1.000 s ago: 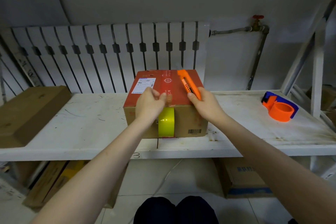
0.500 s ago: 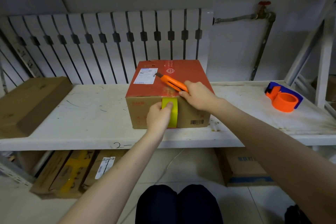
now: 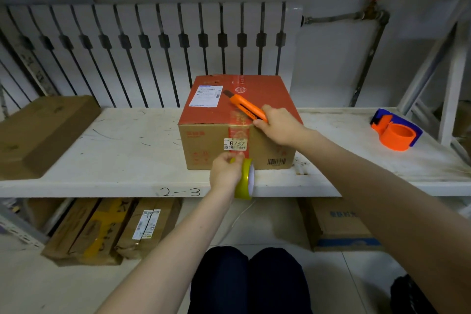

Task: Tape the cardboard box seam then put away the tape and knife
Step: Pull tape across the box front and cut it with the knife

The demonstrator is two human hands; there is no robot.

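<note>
While the left hand (image 3: 225,169) is gripping the yellow roll of packing tape (image 3: 244,178) at the bottom of the near face of the red-topped cardboard box (image 3: 267,94), fingers curled round its rim, the right hand (image 3: 280,126) is closing tight around the orange plastic utility knife (image 3: 247,107). The knife is lying angled across the box top, pointing far-left. The box is sitting mid-way along the white metal shelf (image 3: 114,150), with an orange and blue tape dispenser (image 3: 396,132) sitting well off to the right.

I'm guessing the cut is coming up next. What's worrying me is the blade heading down toward those left fingers, since one slip is nicking skin or cardboard. And if the roll is going slack, the strip is wrinkling instead of sticking over the seam. Can't tell if the blade's even out.
</note>
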